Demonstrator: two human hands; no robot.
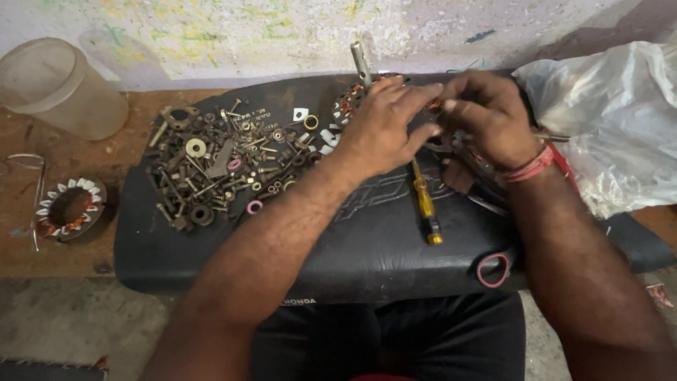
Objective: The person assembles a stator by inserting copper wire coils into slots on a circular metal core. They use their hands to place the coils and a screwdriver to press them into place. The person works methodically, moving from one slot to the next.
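Seen from the head camera, a black padded seat (367, 240) is laid across a worn wooden bench (84, 169), and both hands are brought together over its far edge. The left hand (384, 123) is spread flat, fingers extended and only slightly curled, and is laid over a motor stator (347, 104) whose copper windings and white insulation tabs are glimpsed at the hand's left side; a steel shaft (361, 62) is seen rising upright just behind the fingers. Whether the stator is actually gripped underneath cannot be told. The right hand (486, 116) is curled, its fingertips pinched together against the left fingertips, and something small seems to be held there, though it is hidden. A red thread band (530, 168) is worn on the right wrist.

A yellow-handled screwdriver (425, 204) is laid on the seat just below the hands, apart from them. To the left, a heap of bolts, nuts and washers (226, 166) is spread over the seat. A red rubber ring (492, 269) is placed near the seat's front edge. A second stator (69, 208) is set on the bench at the far left, a translucent plastic container (60, 85) stands behind it, and a crumpled plastic bag (606, 120) is lying at the right.
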